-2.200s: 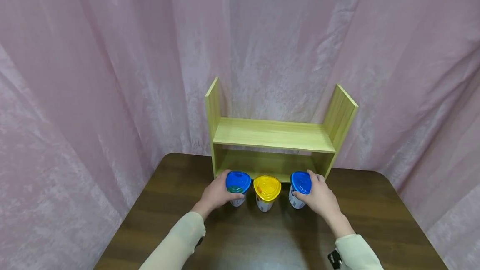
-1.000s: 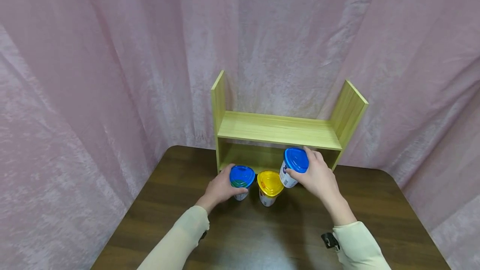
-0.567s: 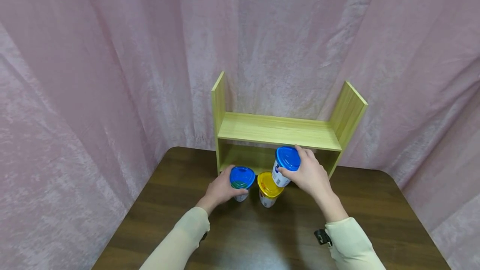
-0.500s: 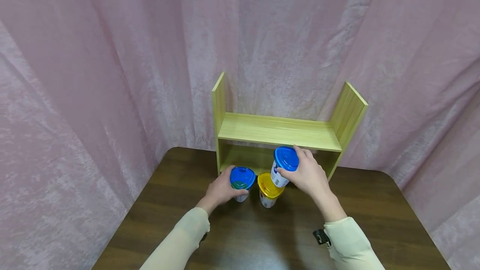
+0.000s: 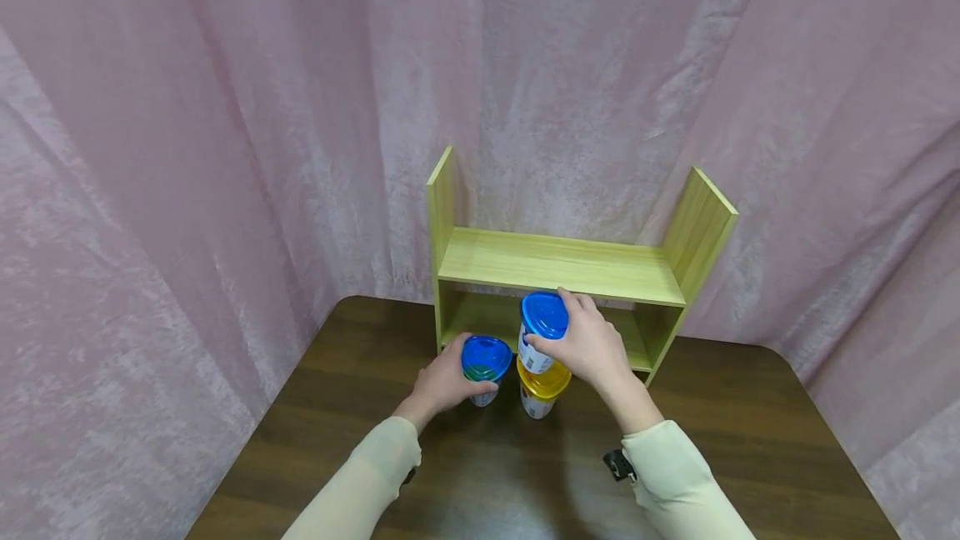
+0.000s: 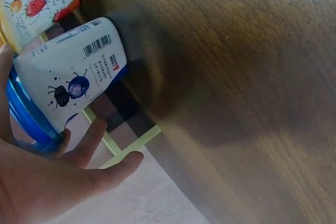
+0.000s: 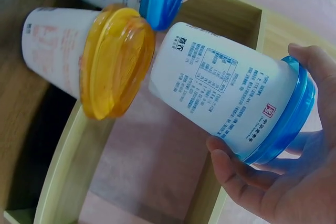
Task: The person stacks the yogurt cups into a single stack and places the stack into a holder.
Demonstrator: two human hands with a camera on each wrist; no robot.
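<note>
Left hand [image 5: 442, 382] is wrapped round a blue-lidded cup [image 5: 484, 367] standing on the dark wood table [image 5: 720, 448], fingers curled at its lid rim. Just to the right of that grip sits the yellow-lidded cup [image 5: 542, 390], also on the table. Right hand [image 5: 588, 348] grips a second blue-lidded cup [image 5: 542, 330] near its lid and holds it right over the yellow lid [image 7: 113, 61]; can't tell if they're touching. Past both hands is the little wooden shelf [image 5: 558, 267], then the pink curtain [image 5: 225, 107] behind it.
</note>
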